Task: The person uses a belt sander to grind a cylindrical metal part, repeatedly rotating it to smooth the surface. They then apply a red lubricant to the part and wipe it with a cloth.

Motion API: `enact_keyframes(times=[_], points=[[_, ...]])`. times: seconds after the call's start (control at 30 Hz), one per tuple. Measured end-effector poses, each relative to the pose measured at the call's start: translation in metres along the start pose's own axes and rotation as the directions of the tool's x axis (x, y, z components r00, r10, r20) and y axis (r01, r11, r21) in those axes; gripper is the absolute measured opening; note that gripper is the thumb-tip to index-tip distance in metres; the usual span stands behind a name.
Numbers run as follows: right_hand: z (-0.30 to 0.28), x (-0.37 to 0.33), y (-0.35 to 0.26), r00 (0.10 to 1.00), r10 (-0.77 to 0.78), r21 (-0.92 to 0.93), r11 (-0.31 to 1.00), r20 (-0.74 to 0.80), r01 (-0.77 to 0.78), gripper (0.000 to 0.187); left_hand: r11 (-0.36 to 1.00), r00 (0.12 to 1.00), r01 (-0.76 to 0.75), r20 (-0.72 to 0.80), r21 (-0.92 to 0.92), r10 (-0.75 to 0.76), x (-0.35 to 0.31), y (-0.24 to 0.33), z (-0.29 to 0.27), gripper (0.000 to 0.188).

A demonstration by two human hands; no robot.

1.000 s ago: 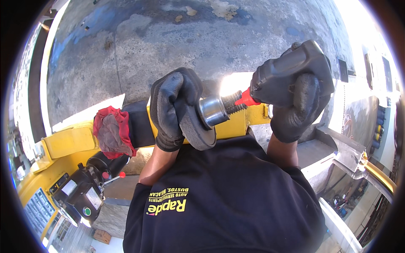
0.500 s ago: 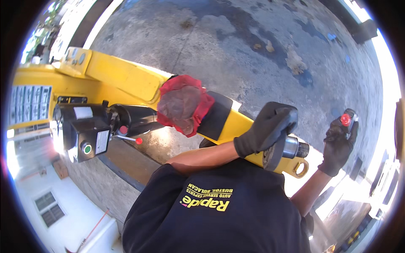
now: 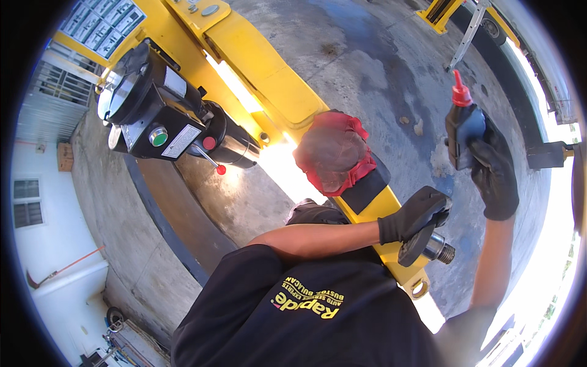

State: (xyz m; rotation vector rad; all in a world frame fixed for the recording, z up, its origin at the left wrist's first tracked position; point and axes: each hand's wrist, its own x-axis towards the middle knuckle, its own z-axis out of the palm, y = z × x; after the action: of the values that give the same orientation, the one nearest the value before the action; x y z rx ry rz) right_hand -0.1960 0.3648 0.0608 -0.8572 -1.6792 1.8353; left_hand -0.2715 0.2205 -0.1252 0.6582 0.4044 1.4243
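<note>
My left hand (image 3: 413,218), in a black work glove, is closed over a round black lift pad (image 3: 417,246). The pad's shiny metal stud (image 3: 441,249) juts out to the right and has a threaded end. Beneath it lies the yellow lift arm (image 3: 397,252), whose tip carries a bare ring (image 3: 419,287). My right hand (image 3: 496,177), also gloved, is raised at the right and wrapped round a small dark bottle (image 3: 461,134) with a red nozzle cap pointing up. A red cloth (image 3: 336,153) with a greyish patch covers part of the arm.
A black power unit (image 3: 156,122) with a green button and a red-knobbed lever is at the upper left, beside the yellow lift post (image 3: 162,30). Stained concrete floor (image 3: 361,79) stretches ahead. A ladder leg (image 3: 468,40) and another yellow base (image 3: 440,15) stand far right.
My right hand has risen with the bottle, whose red nozzle now points up. The view has turned, so the lift arm slants more steeply. My left hand stays at the pad.
</note>
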Motion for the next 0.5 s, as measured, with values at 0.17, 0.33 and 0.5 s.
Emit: enact_keyframes(times=[0.17, 0.33, 0.5], points=[[0.085, 0.097, -0.017, 0.867, -0.128, -0.388, 0.856, 0.482, 0.342, 0.058, 0.842, 0.938, -0.345, 0.118, 0.416, 0.326, 0.003, -0.008, -0.011, 0.026], [0.162, 0.168, 0.02, 0.779, -0.102, -0.303, 0.884, 0.619, 0.356, 0.046, 0.682, 0.858, -0.448, 0.062, 0.578, 0.511, 0.002, 0.005, 0.002, 0.011], [0.189, 0.206, 0.061, 0.76, -0.104, -0.521, 0.669, 0.642, 0.531, 0.042, 0.994, 0.999, -0.038, 0.001, 0.105, 0.038, 0.002, -0.002, -0.007, 0.032]])
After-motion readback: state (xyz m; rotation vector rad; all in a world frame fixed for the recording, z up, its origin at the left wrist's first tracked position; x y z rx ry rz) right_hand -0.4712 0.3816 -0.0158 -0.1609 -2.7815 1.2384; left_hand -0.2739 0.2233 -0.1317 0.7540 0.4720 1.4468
